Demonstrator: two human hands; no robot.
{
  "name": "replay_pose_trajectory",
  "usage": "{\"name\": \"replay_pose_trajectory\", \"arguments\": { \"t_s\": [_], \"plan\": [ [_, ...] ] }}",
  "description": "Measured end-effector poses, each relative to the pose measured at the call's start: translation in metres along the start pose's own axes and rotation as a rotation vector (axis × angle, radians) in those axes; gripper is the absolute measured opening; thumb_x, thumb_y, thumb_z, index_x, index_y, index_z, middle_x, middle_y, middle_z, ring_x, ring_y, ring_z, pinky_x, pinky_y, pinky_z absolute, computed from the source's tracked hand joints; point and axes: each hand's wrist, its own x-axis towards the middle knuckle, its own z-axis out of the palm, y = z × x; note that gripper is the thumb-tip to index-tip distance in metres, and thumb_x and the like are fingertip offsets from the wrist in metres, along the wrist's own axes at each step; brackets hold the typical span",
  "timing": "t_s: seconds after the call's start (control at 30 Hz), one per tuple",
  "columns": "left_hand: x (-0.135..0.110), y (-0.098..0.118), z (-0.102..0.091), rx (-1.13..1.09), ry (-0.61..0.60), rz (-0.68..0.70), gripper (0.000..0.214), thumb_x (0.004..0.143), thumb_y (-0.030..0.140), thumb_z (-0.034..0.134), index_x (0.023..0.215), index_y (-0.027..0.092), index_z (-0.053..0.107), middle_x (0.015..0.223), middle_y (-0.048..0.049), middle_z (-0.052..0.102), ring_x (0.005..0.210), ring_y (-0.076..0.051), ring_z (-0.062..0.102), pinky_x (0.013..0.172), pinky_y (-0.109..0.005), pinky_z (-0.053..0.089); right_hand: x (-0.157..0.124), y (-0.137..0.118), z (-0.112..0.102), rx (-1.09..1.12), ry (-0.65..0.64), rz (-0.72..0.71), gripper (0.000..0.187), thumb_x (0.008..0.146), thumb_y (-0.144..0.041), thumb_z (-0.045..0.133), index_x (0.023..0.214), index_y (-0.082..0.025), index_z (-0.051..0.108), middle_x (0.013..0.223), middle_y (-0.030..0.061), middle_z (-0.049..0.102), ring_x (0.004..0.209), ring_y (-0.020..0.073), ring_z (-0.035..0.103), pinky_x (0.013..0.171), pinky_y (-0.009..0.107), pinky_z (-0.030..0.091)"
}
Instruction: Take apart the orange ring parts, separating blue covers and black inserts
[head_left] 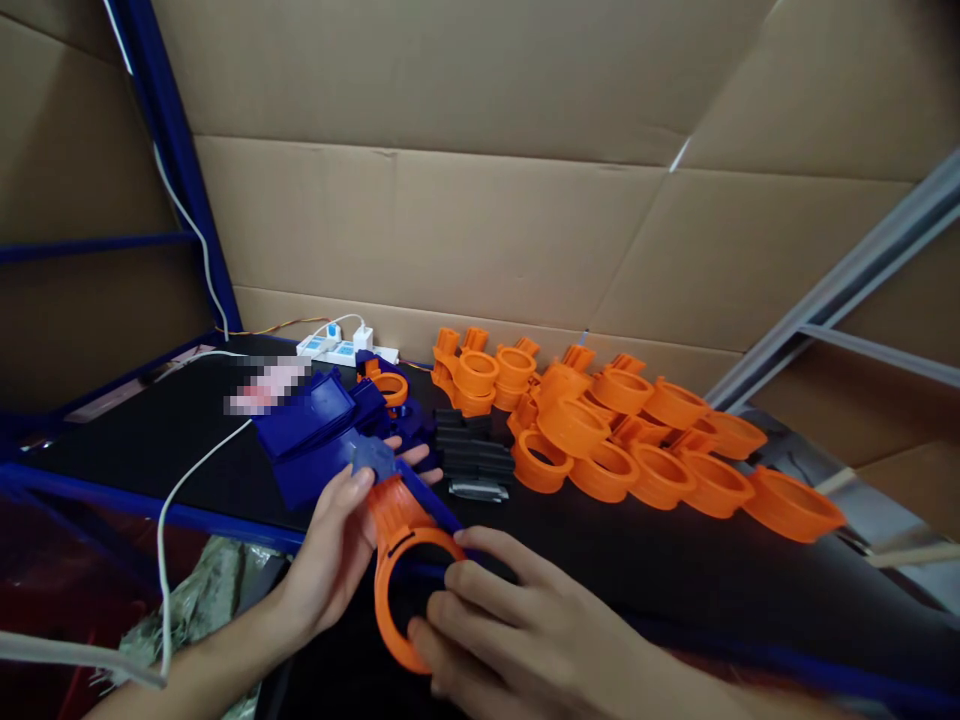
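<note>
Both hands hold one orange ring piece point(397, 560) with a neck, to which a small blue part point(375, 457) is joined at the top. My left hand point(337, 545) grips the neck and the blue part with thumb and fingers. My right hand point(510, 625) pinches the ring's lower right rim, fingers curled. The piece hovers over the near edge of a black table point(675, 570).
A heap of several orange ring pieces point(622, 440) lies at the table's middle and right. Blue plastic parts point(322, 435) lie on the left, black parts point(472, 455) between them. A white power strip point(337, 348) with cables sits at the back. Cardboard walls stand behind.
</note>
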Motion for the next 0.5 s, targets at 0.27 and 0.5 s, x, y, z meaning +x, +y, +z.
{"name": "replay_pose_trajectory", "arguments": {
  "t_s": [0.27,0.5],
  "plan": [
    [-0.012,-0.015,-0.006,0.160,0.103,-0.048,0.045,0.084,0.027,0.070,0.127,0.022,0.059,0.138,-0.0116,0.060,0.133,-0.032,0.049,0.111,-0.047,0.039,0.014,0.017,0.044,-0.227,0.034,0.380,0.030,0.095,-0.018,0.050,0.121,-0.008,0.061,0.091,0.0115,0.069,0.074,0.0219,0.065,0.054,0.035,0.053],
    [-0.013,-0.016,-0.008,0.155,0.130,-0.059,0.039,0.079,0.028,0.075,0.116,0.019,0.064,0.130,-0.0135,0.065,0.126,-0.032,0.055,0.110,-0.046,0.039,0.005,0.015,0.055,-0.234,-0.040,0.296,0.040,0.090,-0.005,0.042,0.128,-0.005,0.055,0.096,0.0140,0.068,0.083,0.0213,0.065,0.059,0.029,0.054]
  ]
}}
